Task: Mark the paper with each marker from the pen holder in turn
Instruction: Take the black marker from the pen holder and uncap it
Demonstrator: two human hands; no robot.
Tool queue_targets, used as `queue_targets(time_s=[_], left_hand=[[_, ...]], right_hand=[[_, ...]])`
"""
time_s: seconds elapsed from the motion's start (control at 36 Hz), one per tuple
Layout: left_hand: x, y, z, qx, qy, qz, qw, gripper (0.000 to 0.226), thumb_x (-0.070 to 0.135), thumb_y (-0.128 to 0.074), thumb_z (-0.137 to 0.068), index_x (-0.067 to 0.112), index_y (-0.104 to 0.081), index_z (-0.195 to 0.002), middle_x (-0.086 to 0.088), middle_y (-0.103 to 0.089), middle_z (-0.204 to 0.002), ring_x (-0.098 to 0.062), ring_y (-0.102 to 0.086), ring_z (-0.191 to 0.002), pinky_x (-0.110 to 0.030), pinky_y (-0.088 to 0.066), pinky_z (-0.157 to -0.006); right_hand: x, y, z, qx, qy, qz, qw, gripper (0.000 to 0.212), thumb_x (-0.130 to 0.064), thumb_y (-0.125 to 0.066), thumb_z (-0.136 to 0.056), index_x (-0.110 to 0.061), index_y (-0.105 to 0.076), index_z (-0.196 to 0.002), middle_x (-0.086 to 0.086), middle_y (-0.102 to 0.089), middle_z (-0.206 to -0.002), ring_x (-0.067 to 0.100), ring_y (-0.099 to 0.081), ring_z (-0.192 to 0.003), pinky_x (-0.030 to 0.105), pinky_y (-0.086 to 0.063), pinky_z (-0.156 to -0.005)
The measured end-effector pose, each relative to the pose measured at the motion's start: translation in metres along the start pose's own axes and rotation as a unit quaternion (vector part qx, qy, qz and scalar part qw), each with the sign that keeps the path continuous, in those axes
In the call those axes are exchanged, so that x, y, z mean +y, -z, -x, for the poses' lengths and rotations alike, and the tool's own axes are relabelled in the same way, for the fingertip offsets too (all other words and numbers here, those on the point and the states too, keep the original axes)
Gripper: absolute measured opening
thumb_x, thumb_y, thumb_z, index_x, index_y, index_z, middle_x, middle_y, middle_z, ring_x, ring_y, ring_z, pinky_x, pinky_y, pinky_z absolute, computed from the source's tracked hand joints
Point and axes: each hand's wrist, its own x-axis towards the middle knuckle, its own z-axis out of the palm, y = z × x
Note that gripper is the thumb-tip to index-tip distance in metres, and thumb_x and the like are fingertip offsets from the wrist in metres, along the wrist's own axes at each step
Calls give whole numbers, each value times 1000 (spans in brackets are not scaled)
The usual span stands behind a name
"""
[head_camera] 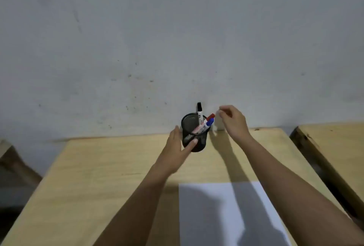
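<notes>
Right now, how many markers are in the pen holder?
3: black-capped marker upright at the back, red-capped marker and blue-capped marker leaning right. More may hide inside.

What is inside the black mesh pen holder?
Three markers: a black-capped marker, a red-capped marker and a blue-capped marker. Their lower ends and the bottom of the pen holder are mostly hidden by the mesh and the left hand.

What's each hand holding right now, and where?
Nothing gripped. Left hand steadies the pen holder, straight fingers on its lower wall; right hand is empty beside the red marker cap.
</notes>
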Motion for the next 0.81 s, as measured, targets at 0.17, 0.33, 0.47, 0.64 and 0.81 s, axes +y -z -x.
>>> queue_targets(time_s=[0.17,0.33,0.47,0.64,0.81], left_hand=[[-26,-24,-22,45,-75,76,993,63,48,-65,-78,33,-38,-133,7,-47,-124,-4,-44,-120,-26,-39,-102],[-36,-36,-38,81,-102,116,985,68,41,-76,-70,26,-44,-128,9,-55,-124,-1,-52,-115,-19,-43,-94],[-38,-38,-38,92,-98,118,984,70,44,-77,-68,25,-44,-127,11,-56,-124,0,-54,-113,-22,-44,-95],[-34,-36,-34,98,-100,122,983,64,38,-78,-70,26,-47,-125,12,-58,-121,8,-54,-108,-3,-42,-84],[-30,-36,-31,93,-90,131,983,65,35,-78,-70,27,-46,-125,16,-59,-117,18,-52,-101,2,-40,-76]], right_hand=[[7,-10,-19,-112,1,-73,991,21,-13,-50,-94,-2,-65,-103,7,-64,-95,15,-60,-89,26,-51,-80],[2,-24,-30,-115,65,-44,990,17,-23,-58,-89,-11,-69,-85,-1,-64,-75,2,-60,-63,17,-48,-61],[3,-35,-29,-94,109,21,989,17,-24,-75,-76,-10,-70,-84,-2,-64,-70,-2,-57,-59,4,-41,-53],[1,-38,-30,-87,126,75,985,21,4,-73,-69,-11,-66,-81,4,-63,-71,13,-59,-68,4,-46,-56],[-1,-43,-25,-81,156,131,976,25,-1,-81,-65,-13,-62,-76,7,-63,-78,17,-58,-70,25,-51,-70]])
